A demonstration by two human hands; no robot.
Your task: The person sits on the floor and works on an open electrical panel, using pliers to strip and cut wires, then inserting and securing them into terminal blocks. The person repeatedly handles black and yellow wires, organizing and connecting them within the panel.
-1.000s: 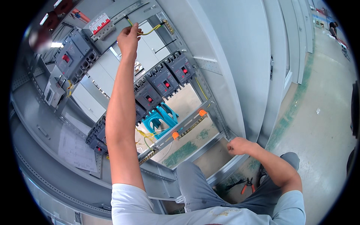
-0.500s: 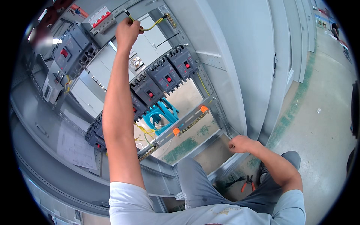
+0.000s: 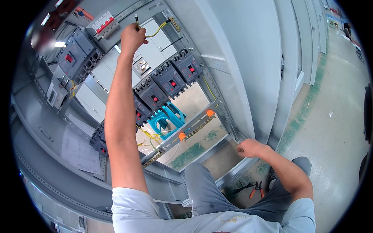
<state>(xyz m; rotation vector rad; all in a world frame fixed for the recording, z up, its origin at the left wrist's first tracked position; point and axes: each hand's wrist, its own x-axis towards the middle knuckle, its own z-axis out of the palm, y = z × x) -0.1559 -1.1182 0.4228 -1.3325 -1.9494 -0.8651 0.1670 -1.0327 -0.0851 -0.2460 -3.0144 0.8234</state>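
My left hand (image 3: 132, 38), arm stretched up to the far side of the cabinet, is closed around a yellow-green wire (image 3: 157, 32). One end of the wire is fixed at a small brass terminal bar (image 3: 175, 24) on the frame. Its other end, with a black sleeve and a metal tip, sticks up above my fingers, below and right of a breaker with red switches (image 3: 105, 25). Low on the right, my right hand (image 3: 250, 148) is closed beside the cabinet's lower frame. Its curled fingers hide whatever may be in them.
A row of dark moulded-case breakers (image 3: 169, 80) crosses the cabinet. Below run a brass bar (image 3: 200, 128) and orange insulators (image 3: 182, 136). A blue plastic stool (image 3: 165, 121) stands behind. Orange-handled pliers (image 3: 257, 190) lie by my legs. Paper sheets (image 3: 79, 153) are at the left.
My left hand has tipped slightly, so the wire's sleeved end now points more upright and shows further above the fingers. The view has shifted a little; my right hand stays in place.
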